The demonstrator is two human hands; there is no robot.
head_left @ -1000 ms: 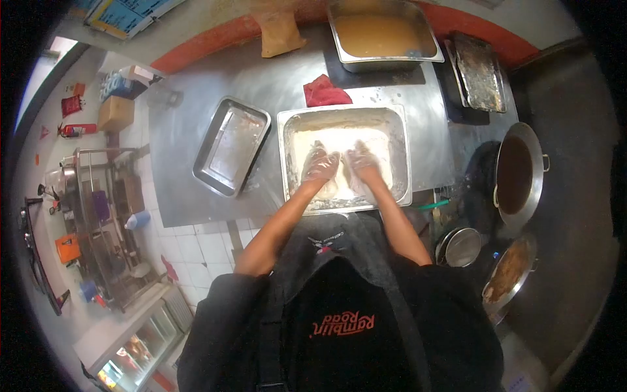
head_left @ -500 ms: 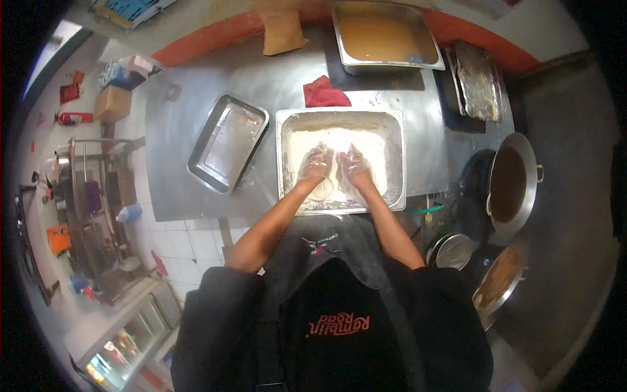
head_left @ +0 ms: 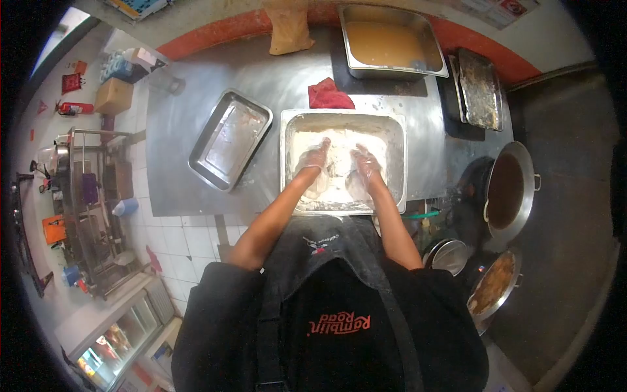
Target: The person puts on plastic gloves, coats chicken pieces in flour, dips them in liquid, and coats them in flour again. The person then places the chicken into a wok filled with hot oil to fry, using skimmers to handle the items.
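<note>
The clear-gloved left hand and right hand touch white powder inside a rectangular silver metal pan; whether either grip is closed is unclear.

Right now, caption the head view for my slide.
Gloved left hand and right hand in pale powder inside a metal pan.

Remotely, I see off-white powder, a silvery rectangular metal pan and a crumpled deep-red cloth (redder than the orange-red painted wall band) against a grey steel table. My feed gives me tan liquid, dark brown liquid, a black fabric shirt with orange lettering, and square white floor tiles in a grid.
</note>
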